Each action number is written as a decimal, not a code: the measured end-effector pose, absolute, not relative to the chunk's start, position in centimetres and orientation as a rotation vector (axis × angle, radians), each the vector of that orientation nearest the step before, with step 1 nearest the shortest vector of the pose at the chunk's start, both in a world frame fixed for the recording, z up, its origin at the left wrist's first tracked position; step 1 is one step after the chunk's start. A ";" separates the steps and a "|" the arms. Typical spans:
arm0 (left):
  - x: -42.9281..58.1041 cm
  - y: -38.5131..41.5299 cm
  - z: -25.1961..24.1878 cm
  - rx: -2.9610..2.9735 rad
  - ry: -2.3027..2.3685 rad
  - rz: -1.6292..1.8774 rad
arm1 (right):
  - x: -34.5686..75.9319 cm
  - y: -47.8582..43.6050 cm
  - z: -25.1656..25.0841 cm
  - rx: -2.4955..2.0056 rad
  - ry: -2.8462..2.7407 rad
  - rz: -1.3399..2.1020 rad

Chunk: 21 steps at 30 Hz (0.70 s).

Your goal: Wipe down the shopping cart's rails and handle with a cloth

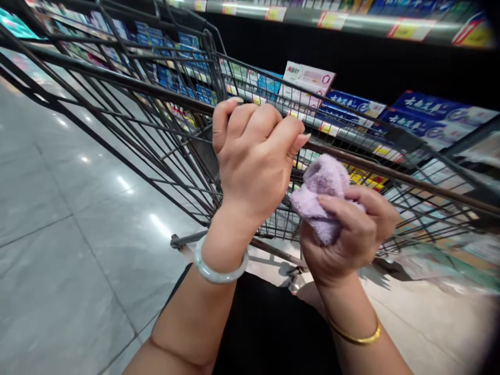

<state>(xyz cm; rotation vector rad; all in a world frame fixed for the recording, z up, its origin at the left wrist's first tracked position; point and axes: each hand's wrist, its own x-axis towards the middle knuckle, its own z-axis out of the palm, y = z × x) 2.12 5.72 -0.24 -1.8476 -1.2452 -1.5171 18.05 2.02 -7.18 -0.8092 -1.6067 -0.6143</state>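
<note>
My left hand, with a pale bangle on its wrist, is closed around the dark rim bar of a shopping cart. To its right, my right hand grips a crumpled lilac cloth between thumb and fingers. A gold bracelet circles that wrist. The fuzzy cloth is bunched up just below the cart's rim and overlaps the wire side; whether it touches the wires I cannot tell. Part of it is hidden in my palm.
Beyond the cart runs a shelf with blue-and-white boxes and a pink-and-white box. Yellow price tags line the shelf edge above. Grey floor tiles extend to the left. A cart wheel stands low, near my legs.
</note>
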 end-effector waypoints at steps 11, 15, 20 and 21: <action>2.2 5.5 -0.1 -1.777 -1.235 -1.442 | 18.2 0.6 -7.5 -1.010 -1.957 -0.426; 2.4 5.5 -0.1 -1.800 -1.259 -1.453 | 18.0 1.1 -8.0 -0.942 -1.856 -0.573; 2.3 5.6 -0.1 -1.900 -1.315 -1.560 | 15.4 0.9 -11.0 -1.037 -2.225 -0.554; 2.3 5.6 -0.1 -1.909 -1.320 -1.563 | 15.1 0.8 -11.5 -1.044 -2.276 -0.528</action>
